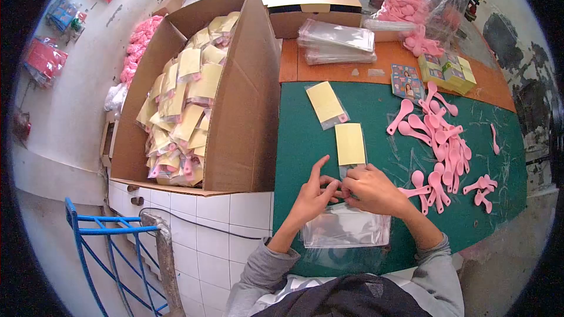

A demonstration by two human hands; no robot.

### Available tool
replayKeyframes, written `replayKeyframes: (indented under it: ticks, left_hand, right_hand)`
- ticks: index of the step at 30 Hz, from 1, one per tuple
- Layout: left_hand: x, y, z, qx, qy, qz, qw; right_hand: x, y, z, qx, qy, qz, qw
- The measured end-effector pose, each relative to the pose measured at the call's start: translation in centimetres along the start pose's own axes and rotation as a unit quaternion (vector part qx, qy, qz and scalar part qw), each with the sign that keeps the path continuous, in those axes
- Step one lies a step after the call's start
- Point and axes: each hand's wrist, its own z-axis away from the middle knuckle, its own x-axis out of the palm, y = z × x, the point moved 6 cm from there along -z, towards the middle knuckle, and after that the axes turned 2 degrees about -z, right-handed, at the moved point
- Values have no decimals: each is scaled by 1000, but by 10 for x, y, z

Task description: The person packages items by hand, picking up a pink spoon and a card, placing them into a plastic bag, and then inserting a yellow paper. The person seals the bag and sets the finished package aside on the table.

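A clear plastic bag with a yellow card (351, 144) in it lies on the green mat, its lower end running under my fingers. My right hand (374, 191) is closed on that lower end, fingers curled and pressed together. Beside it, my left hand (317, 192) has its index finger raised and its thumb bent in against the other fingers, meeting the right fingertips; whatever it pinches is hidden. Just below both hands sits a stack of clear plastic bags (346, 227). Another bagged yellow card (325, 103) rests farther up the mat.
Many pink spoons (437, 132) lie loose at the right. A large cardboard box (244, 100) of bagged cards stands left of the table. Behind are more clear bags (338, 38), card stacks (449, 73) and a bag of pink pieces (405, 3). A blue metal frame (111, 229) stands lower left.
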Motion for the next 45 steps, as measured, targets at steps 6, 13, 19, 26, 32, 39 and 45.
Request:
replayKeyframes:
  ticks: [6,13,19,26,32,39,45]
  left_hand:
    - [-2,-8,-10,-36,8,1,999]
    - [-1,-4,-13,7,32,-47,998]
    - [-1,-10,-13,34,36,-69,996]
    - [2,-15,-19,27,6,72,997]
    - [3,-4,-13,34,-27,136,990]
    - [0,18,-9,169,64,-245,953]
    - [-1,24,-11,170,86,-259,947]
  right_hand:
    - [-1,-7,-1,-23,20,25,999]
    - [7,0,17,-55,1,-132,990]
    - [-77,90,89,76,54,-327,940]
    - [-147,189,201,469,192,386,771]
    - [-22,40,45,94,176,-129,971]
    - [10,46,41,69,238,-180,952]
    - [16,63,43,157,276,-375,871]
